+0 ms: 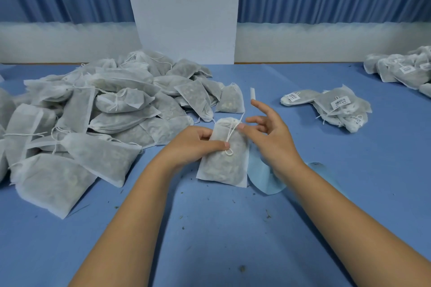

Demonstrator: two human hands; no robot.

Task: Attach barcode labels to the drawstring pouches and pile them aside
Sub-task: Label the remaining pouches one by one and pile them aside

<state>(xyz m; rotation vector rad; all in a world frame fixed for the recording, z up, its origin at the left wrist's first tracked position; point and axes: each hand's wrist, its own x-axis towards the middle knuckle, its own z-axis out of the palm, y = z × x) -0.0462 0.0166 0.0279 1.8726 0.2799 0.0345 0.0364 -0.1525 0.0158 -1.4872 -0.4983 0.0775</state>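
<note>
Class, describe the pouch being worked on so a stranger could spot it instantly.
On the blue table, look just right of the big heap of unlabelled pouches. One pouch lies apart from it, its drawstring looped across its front. It alone is gripped, by the left hand.

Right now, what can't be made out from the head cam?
Head view throughout.
Barcode print on labelled pouches: too small.
Far right pile: cut by the right edge.
Light blue sheet: partly under the held pouch and right hand.
Drawstring: pinched or only touched, unclear.
</note>
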